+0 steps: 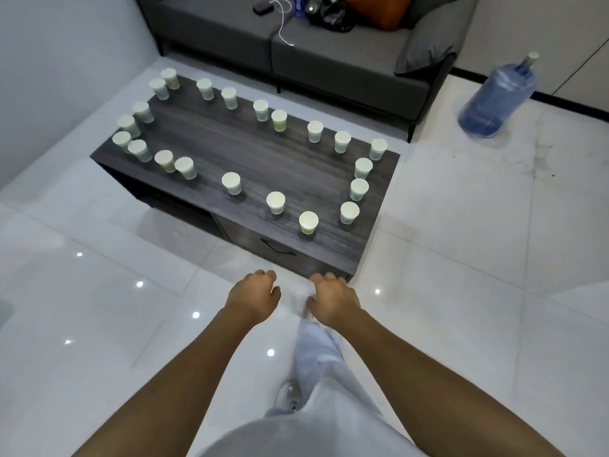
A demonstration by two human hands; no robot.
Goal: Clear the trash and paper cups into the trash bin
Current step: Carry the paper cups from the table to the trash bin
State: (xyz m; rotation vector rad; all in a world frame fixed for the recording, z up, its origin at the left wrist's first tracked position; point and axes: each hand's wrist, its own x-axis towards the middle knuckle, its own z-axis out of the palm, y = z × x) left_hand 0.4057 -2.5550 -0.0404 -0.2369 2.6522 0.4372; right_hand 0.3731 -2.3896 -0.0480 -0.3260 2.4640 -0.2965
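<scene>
Cups [275, 202] ring the edge of the dark wooden coffee table [250, 153] ahead of me, all upright and all well beyond my hands; the closest, a cup [308, 222] near the table's front right, stands above and past my right hand [333, 300]. I see no bin from here. Both arms reach forward and down over the white tiled floor [99, 291]. My left hand [255, 296] has its fingers loosely curled and holds nothing; my right hand is likewise loosely curled and empty, its fingertips just short of the table's near corner. Bare floor lies to the left and right of the table. A grey sofa [313, 51] runs behind it, close to its far edge, and a blue water jug [497, 97] stands on the floor at the far right.
</scene>
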